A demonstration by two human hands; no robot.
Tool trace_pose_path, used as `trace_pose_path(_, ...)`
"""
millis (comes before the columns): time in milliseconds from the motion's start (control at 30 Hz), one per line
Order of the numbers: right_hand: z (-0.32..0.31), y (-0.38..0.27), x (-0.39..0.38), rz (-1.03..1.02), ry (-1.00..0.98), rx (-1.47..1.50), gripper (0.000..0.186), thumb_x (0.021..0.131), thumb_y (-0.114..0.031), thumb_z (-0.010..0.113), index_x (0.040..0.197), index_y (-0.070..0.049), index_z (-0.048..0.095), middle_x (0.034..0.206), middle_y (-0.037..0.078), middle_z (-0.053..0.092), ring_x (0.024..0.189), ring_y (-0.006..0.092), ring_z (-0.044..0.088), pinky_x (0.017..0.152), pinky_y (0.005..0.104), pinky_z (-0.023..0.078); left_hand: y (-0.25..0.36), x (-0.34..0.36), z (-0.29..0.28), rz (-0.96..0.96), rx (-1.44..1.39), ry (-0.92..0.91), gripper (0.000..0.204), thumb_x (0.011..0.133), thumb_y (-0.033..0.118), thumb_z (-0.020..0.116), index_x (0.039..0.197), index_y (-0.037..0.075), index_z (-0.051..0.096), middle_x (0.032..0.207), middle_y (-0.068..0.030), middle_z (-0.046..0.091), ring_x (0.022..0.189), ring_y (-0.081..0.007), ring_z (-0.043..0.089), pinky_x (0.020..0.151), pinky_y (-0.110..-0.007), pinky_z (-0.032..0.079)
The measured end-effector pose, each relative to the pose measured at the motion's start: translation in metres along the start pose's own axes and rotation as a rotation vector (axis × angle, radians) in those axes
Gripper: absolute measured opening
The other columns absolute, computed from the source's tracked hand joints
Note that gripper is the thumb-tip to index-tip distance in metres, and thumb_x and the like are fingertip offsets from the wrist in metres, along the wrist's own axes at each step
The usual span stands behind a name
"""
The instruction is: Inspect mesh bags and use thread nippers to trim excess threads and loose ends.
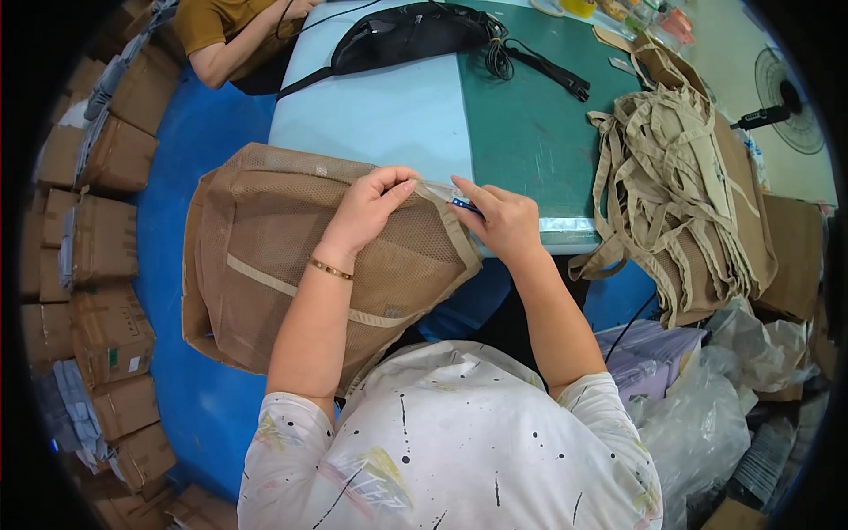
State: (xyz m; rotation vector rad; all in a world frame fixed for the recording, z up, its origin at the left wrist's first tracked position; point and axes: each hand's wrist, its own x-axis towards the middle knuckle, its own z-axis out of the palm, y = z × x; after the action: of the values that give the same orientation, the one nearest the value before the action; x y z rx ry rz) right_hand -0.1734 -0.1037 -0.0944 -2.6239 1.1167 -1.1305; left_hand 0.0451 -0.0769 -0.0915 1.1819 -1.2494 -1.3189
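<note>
A tan mesh bag (265, 230) with pale straps lies before me, its right end at the near edge of the table. My left hand (375, 203) pinches the bag's upper edge between thumb and fingertips. Close by on the right, my right hand (499, 216) is closed around a small blue-handled tool (465, 206). The tool's tip points toward the bag's edge near my left fingers; my hand partly covers it, so its exact kind is unclear.
At the right of the green-and-white table (530, 132) lies a heap of tan bags and straps (671, 168). A black waist bag (406, 40) lies at the back, near another person's arm (234, 57). Cardboard boxes (110, 318) line the left; a fan (782, 102) stands far right.
</note>
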Motion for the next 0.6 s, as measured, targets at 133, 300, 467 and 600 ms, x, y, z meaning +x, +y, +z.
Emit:
trace_pose_path(133,-0.0003,0.0006,-0.0009,0.019,-0.017,-0.007,0.033,0.077,-0.029,0.071,0.107,-0.016,0.066,0.063,0.000,0.056,0.054,0.0179,0.057,0.048,0.0300,0.045,0.0015,-0.0006,0.0001,-0.012,0.009,0.003,0.018,0.092,0.014,0.057,0.103,0.001,0.063,0.089,0.0045,0.059,0.078,-0.0030,0.048,0.070,-0.018,0.042)
trace_pose_path(300,-0.0012,0.0010,-0.0018,0.032,-0.011,0.011,0.035,0.075,-0.026,0.074,0.108,-0.016,0.067,0.065,0.001,0.060,0.051,0.0168,0.056,0.047,0.0285,0.045,0.0009,-0.0011,0.0013,-0.007,0.007,0.002,0.018,0.092,0.014,0.057,0.103,0.001,0.063,0.089,0.0042,0.059,0.078,-0.0031,0.049,0.070,-0.018,0.042)
trace_pose_path(467,-0.0003,0.0007,-0.0017,0.027,0.000,0.012,0.032,0.077,-0.026,0.071,0.106,-0.015,0.067,0.063,0.000,0.056,0.053,0.0171,0.056,0.048,0.0297,0.045,-0.0008,-0.0011,0.0006,-0.034,0.032,0.015,0.017,0.093,0.013,0.057,0.103,0.001,0.063,0.086,0.0051,0.058,0.075,-0.0027,0.047,0.068,-0.019,0.041)
trace_pose_path(600,-0.0014,0.0016,-0.0020,0.024,-0.001,0.003,0.034,0.075,-0.025,0.074,0.107,-0.016,0.068,0.065,0.001,0.060,0.051,0.0168,0.056,0.047,0.0288,0.045,0.0013,-0.0002,0.0025,-0.024,0.002,0.007,0.018,0.093,0.013,0.056,0.104,0.000,0.063,0.085,0.0054,0.057,0.075,-0.0026,0.046,0.067,-0.019,0.040)
